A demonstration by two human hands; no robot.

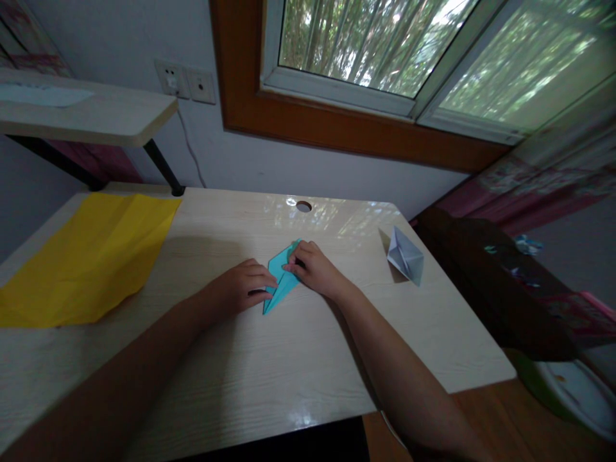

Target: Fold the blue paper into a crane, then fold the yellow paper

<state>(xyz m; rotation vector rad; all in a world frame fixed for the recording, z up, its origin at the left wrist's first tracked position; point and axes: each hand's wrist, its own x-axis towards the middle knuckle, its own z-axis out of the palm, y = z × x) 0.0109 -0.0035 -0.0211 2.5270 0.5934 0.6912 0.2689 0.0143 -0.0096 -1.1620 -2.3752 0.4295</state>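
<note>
A turquoise sheet of paper (283, 280), folded into a narrow pointed shape, lies on the table between my hands. Its sharp tip points down and to the left, and a crease runs along its length. My left hand (245, 285) steadies the paper's left edge, thumb and fingertips on it with a gap between them. At the upper right part, my right hand (310, 266) has its thumb and fingers closed on the paper. The right fingers cover part of the upper end.
A folded grey-white paper piece (405, 255) stands at the table's right. Yellow paper (96, 256) spreads over the left side, below a raised shelf (86, 119). The pale table (308, 366) has a round cable hole (303, 206) near the window wall.
</note>
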